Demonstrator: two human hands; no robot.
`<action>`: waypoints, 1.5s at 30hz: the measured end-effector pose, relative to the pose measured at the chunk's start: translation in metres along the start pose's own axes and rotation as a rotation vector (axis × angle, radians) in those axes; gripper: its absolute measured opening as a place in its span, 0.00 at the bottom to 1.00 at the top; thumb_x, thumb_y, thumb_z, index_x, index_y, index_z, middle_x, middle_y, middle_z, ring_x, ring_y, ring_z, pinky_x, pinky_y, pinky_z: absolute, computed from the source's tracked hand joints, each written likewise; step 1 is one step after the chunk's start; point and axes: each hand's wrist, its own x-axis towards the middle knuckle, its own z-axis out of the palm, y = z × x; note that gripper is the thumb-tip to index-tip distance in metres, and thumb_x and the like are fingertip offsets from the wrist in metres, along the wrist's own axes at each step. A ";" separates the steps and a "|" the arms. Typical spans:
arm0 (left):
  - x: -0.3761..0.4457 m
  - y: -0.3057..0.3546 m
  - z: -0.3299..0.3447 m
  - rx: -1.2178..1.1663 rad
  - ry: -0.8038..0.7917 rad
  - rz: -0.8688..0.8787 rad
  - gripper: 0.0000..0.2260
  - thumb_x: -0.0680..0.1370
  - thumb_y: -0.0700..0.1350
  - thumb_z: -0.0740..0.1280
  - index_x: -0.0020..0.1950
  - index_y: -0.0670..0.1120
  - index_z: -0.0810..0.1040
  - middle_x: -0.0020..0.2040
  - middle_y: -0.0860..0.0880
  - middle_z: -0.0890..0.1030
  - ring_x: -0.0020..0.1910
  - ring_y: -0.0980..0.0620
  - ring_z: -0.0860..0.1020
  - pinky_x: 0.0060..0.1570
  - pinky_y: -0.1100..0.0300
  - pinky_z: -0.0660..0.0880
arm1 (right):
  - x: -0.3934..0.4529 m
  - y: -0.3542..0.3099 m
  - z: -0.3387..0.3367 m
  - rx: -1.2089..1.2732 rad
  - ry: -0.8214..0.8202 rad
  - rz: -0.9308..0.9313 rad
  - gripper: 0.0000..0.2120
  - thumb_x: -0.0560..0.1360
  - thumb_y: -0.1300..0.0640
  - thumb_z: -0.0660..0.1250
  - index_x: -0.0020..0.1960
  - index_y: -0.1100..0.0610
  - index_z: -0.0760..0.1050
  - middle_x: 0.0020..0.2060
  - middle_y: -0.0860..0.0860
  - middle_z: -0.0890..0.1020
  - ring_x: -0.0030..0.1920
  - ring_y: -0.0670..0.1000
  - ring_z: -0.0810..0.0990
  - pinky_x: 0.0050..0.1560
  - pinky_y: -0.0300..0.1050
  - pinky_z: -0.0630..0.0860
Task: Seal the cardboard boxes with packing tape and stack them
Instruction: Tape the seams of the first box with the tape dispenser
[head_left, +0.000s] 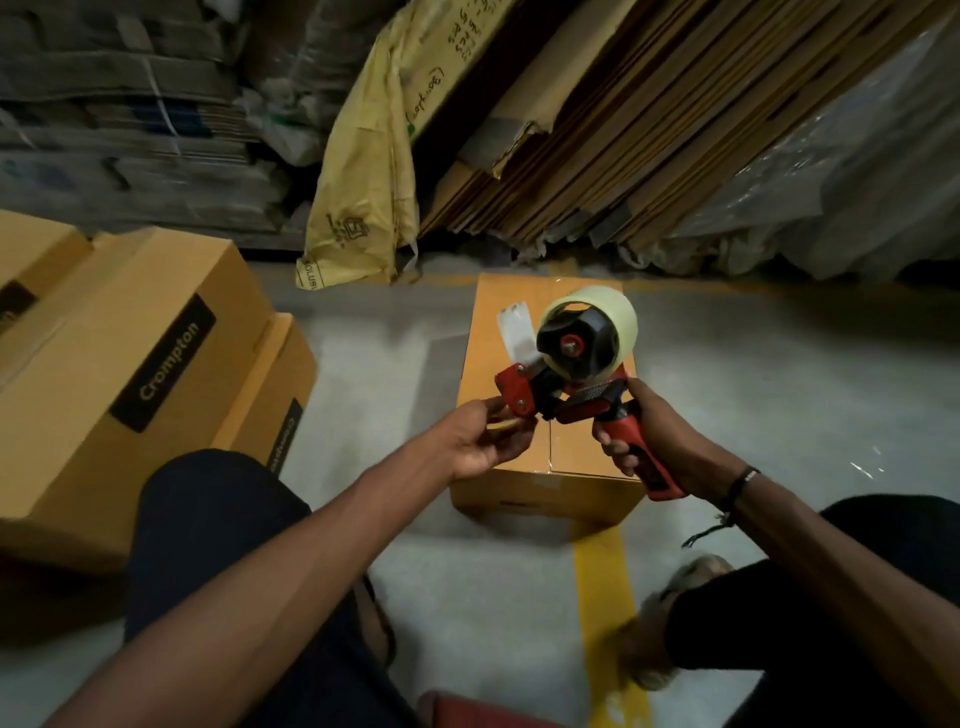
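Observation:
A small closed cardboard box (514, 457) stands on the floor in front of me, its top flaps meeting along a middle seam. Above it I hold a red and black tape dispenser (576, 358) with a roll of clear tape. My right hand (649, 441) grips the dispenser's red handle. My left hand (483, 441) pinches the loose tape end at the dispenser's front, by the red cutter plate. A white label (514, 327) sits on the box top, partly hidden by the dispenser.
Larger "Crompton" cardboard boxes (130, 374) are stacked at my left. Flattened cardboard sheets (597, 130) and a yellow sack (363, 182) lean against the back. A yellow floor line (608, 582) runs under the box. My knees frame the bottom of the view.

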 end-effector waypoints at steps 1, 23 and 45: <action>0.004 0.000 -0.002 0.017 0.041 -0.001 0.08 0.85 0.37 0.61 0.61 0.39 0.77 0.39 0.41 0.81 0.35 0.48 0.79 0.33 0.60 0.82 | 0.000 -0.001 -0.002 -0.011 -0.002 0.000 0.39 0.81 0.29 0.42 0.36 0.59 0.73 0.29 0.52 0.69 0.27 0.49 0.65 0.26 0.38 0.67; 0.093 -0.034 -0.068 0.469 0.563 0.431 0.10 0.81 0.42 0.71 0.39 0.43 0.82 0.35 0.45 0.80 0.35 0.48 0.77 0.36 0.58 0.73 | 0.068 0.026 -0.030 -0.628 -0.006 -0.119 0.48 0.80 0.28 0.37 0.47 0.70 0.75 0.33 0.55 0.76 0.30 0.51 0.70 0.34 0.43 0.70; 0.159 -0.060 -0.181 0.738 0.813 0.346 0.13 0.78 0.55 0.74 0.38 0.49 0.83 0.44 0.45 0.85 0.48 0.41 0.82 0.53 0.48 0.78 | 0.143 0.092 -0.063 -0.806 0.010 0.026 0.44 0.82 0.32 0.37 0.37 0.62 0.78 0.28 0.52 0.79 0.28 0.49 0.73 0.35 0.40 0.72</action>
